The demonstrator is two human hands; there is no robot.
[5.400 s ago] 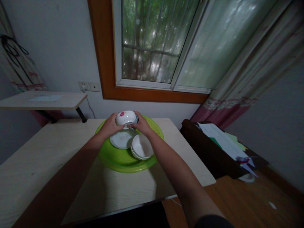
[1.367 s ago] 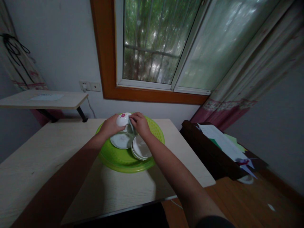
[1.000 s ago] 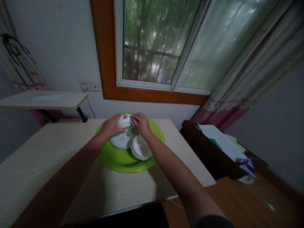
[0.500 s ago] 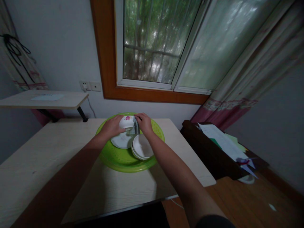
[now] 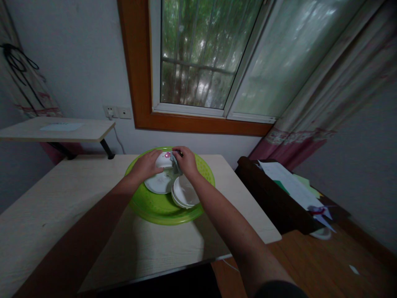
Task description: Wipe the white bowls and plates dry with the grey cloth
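A round green basin [image 5: 161, 215] sits on a pale wooden table [image 5: 62, 207]. Over its far side my left hand [image 5: 149, 163] grips a white bowl with a pink flower mark [image 5: 164, 158], tilted on its side. My right hand [image 5: 185, 160] is closed on a small grey cloth [image 5: 175, 164] pressed against the bowl's rim. Below the hands, inside the basin, lie a white plate [image 5: 158, 184] and a stack of white bowls [image 5: 185, 194].
A dark side table [image 5: 273, 198] with papers [image 5: 291, 182] stands right of the table, with a wooden floor [image 5: 325, 269] beyond it. A folding shelf [image 5: 56, 130] juts from the left wall. A window [image 5: 198, 58] and curtain [image 5: 325, 91] are behind.
The bowl has been turned in my left hand and lowered slightly; its flower mark has shifted right. My right hand has kept rubbing the cloth around the bowl's rim.
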